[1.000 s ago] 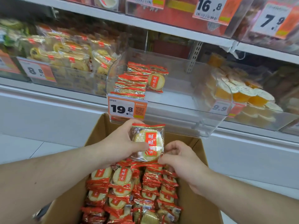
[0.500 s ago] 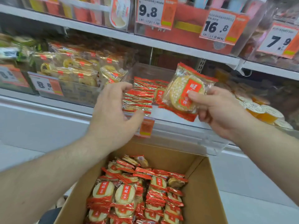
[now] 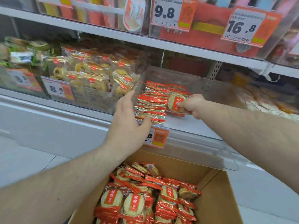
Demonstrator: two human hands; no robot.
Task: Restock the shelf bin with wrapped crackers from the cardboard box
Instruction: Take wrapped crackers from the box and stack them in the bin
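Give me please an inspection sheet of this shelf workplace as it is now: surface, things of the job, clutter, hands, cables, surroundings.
Surface: white shelf carrying clear bins.
Job's things: clear shelf bin, mostly bare, with a row of wrapped crackers standing on edge at its left side; cardboard box below, open, holding many cracker packs.
Clutter: nothing seen.
Hands: left hand steadies the row, fingers straight; right hand pinches one cracker pack inside the bin, beside the row.
Cables: nothing seen.
Surroundings: neighbouring bin of gold-wrapped pastries; price tags 9.8 and 16.8 above; white floor.
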